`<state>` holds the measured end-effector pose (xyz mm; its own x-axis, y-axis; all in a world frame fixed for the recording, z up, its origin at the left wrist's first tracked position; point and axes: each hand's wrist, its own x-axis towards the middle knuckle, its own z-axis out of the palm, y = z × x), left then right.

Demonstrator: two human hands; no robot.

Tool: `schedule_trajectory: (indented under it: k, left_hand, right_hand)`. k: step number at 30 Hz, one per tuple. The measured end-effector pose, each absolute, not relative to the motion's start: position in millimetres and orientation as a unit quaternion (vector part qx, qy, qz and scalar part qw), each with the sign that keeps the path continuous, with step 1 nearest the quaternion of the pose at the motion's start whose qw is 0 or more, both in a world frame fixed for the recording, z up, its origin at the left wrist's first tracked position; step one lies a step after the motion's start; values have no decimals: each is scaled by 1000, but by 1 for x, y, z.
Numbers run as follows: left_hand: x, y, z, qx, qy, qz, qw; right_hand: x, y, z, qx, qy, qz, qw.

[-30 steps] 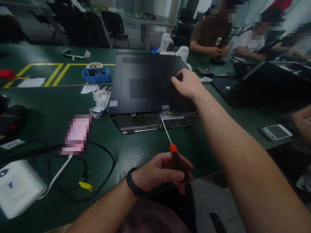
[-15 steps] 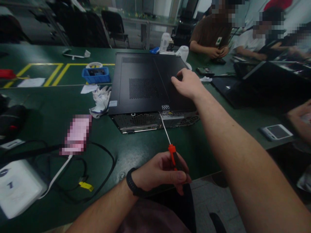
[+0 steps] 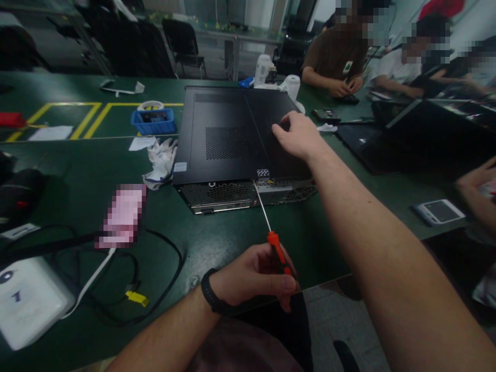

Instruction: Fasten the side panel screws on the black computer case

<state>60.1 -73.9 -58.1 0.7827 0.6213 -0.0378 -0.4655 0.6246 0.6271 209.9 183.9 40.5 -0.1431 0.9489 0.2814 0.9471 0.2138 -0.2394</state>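
Note:
A black computer case [image 3: 227, 108] lies flat on the green table, its rear panel with vents and ports towards me. My left hand [image 3: 259, 279], with a dark band at the wrist, is closed around the red-and-black handle of a screwdriver [image 3: 277, 247]. The slim metal shaft points away from me, and its tip meets the top rear edge of the case near a small patterned label [image 3: 263, 173]. My right hand [image 3: 298, 133] rests on the case's top cover, thumb apart from the bent fingers, holding nothing visible. Its far fingers are partly hidden.
Left of the case are white gloves [image 3: 160, 160] and a blue bin [image 3: 155, 122]. Nearer lie a pink blurred item [image 3: 126, 209], black cables [image 3: 180, 253] and a white box [image 3: 33, 302]. Co-workers sit at the right, near a grey device [image 3: 442, 211] and black panels [image 3: 445, 137].
The screwdriver's handle has turned a little in my left hand, showing more red, and the fingers have shifted slightly. My right hand stays on the case.

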Motion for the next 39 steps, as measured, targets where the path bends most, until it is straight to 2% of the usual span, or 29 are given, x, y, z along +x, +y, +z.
schedule_trajectory:
  k: [29,39]
  left_hand:
    - [61,-75,-61,275,99,308,905]
    - [60,-74,-60,317,125,313,886]
  right_hand:
    - [211,185,39,-626,-758,-2,182]
    - [210,185,39,-624,-758,-3,189]
